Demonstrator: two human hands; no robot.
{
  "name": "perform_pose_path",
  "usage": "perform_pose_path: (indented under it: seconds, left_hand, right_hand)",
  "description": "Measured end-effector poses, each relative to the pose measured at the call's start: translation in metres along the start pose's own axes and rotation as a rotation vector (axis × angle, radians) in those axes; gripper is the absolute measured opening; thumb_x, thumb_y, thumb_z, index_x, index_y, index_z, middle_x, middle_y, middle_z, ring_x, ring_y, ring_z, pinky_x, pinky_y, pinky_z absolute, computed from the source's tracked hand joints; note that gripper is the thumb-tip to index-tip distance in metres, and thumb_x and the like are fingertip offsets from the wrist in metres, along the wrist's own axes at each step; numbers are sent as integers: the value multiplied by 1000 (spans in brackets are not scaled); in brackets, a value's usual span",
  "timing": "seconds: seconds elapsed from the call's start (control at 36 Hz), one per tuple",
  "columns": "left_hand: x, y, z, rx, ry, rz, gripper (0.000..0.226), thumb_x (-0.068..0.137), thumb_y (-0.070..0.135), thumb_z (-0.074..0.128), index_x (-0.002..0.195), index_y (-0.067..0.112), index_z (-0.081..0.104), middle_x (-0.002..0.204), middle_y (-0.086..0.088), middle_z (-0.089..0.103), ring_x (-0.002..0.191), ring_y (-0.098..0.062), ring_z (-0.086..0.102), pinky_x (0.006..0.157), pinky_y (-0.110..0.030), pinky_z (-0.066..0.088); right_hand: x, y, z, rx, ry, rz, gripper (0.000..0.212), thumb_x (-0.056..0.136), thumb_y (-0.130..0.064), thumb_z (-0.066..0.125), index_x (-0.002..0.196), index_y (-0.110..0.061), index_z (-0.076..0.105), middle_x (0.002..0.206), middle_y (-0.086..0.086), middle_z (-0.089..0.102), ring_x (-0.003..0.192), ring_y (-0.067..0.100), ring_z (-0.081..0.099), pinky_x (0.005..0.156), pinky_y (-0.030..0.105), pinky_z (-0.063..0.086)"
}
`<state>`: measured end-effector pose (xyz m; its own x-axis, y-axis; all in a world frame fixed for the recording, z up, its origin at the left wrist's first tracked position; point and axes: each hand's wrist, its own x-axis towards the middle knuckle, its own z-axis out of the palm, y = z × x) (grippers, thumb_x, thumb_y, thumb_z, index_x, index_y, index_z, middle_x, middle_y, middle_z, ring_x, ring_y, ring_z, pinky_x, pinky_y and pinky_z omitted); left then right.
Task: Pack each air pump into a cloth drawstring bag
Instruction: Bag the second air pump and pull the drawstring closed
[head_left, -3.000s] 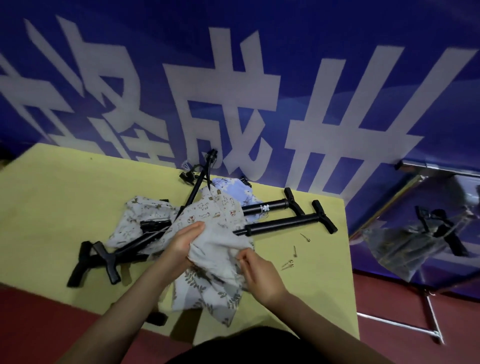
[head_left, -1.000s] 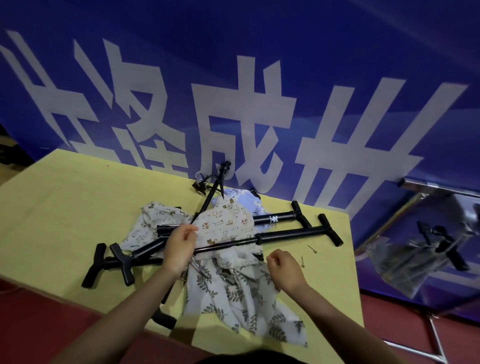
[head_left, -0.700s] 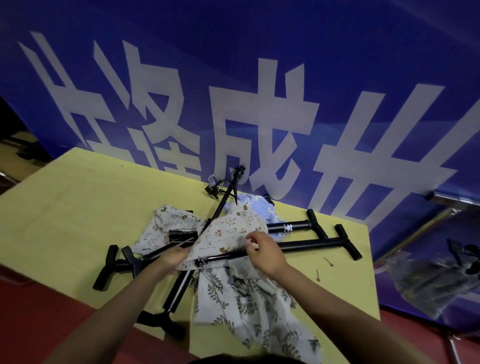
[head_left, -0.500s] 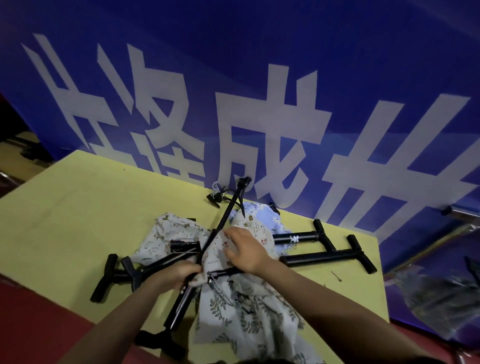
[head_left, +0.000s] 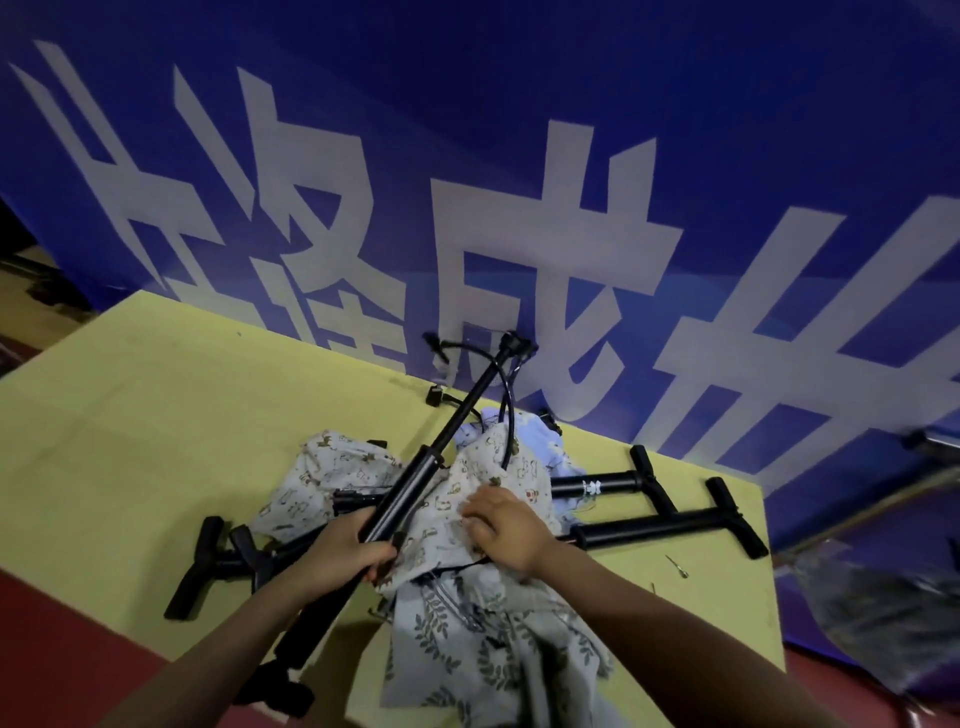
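Person lifting an air pump from a table of cloth bags.
Left hand (head_left: 343, 553) grips the air pump (head_left: 415, 488); right hand (head_left: 506, 527), fingers loosely bent, presses a cloth bag (head_left: 467, 512). Likely next: open its mouth.

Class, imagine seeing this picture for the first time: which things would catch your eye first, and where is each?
The huge blue banner with white characters fills the background behind the yellow table. At centre, the left hand grips a long black air pump slanting up over the heap of patterned cloth bags, where the right hand rests.
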<state>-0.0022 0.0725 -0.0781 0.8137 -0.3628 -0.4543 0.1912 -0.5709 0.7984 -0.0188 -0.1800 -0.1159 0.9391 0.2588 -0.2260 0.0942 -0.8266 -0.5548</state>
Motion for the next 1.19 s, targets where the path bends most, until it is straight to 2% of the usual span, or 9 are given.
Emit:
perform_pose_path:
  seconds: [0.19,0.33,0.42,0.61,0.69,0.86,1.0,1.11,1.19]
  left_hand:
    - [-9,21,-2,-44,42,65,26,81,8,68,104,18,61,60,-4,59,53,-19,57,52,-31,46]
    - [-21,33,1,-19,122,148,25,77,14,72,100,18,62,58,4,63,53,-9,61,52,-25,47]
    - [-28,36,2,-17,149,172,21,80,8,71,97,15,61,54,5,62,51,-6,59,50,-23,46]
    - [-37,45,4,6,218,178,24,81,3,69,98,16,59,59,0,62,52,-13,60,52,-30,48]
    - [-39,52,3,37,235,203,25,81,4,70,97,19,58,69,2,62,53,-8,60,52,-24,47]
    - [-37,53,-5,-48,258,197,23,84,1,68,101,12,60,60,-3,60,52,-13,58,52,-27,47]
    - [-29,48,-6,-103,249,179,22,84,-1,67,100,11,60,54,-1,59,50,-15,58,51,-28,47]
    - [-19,50,-7,-103,254,185,20,83,0,68,98,11,60,56,-2,60,50,-14,59,52,-29,48]
    - [-12,51,-10,-117,263,178,22,83,-1,69,100,9,59,54,0,58,47,-13,56,51,-28,46]
  right_hand:
    - [-9,-7,-22,139,124,-12,30,97,-21,46,121,-16,64,117,5,62,114,15,46,91,28,40]
    - [-23,-17,-36,414,538,101,9,92,-21,55,88,-17,62,83,-4,61,76,14,55,69,34,47]
    - [-22,-23,-51,621,670,258,14,90,-28,61,87,-18,52,79,2,58,72,20,58,67,38,49]
    - [-5,-39,-100,673,551,275,30,96,-28,56,122,-14,50,103,2,57,98,23,58,83,34,44]
    - [7,-37,-115,626,476,355,33,102,-28,43,116,-3,60,102,18,63,96,34,58,81,38,44]
    - [7,-36,-142,807,252,216,32,104,-25,37,106,-7,63,99,9,65,98,25,57,90,35,41]
    - [11,-34,-157,1029,187,181,51,102,-46,29,101,-8,65,88,6,68,87,22,63,87,39,47]
    - [15,-28,-153,794,261,172,25,99,-26,51,115,-7,57,92,5,59,84,19,58,75,35,50]
    - [20,-13,-140,491,287,190,9,97,-24,52,102,-18,55,85,5,60,78,22,58,78,44,51]
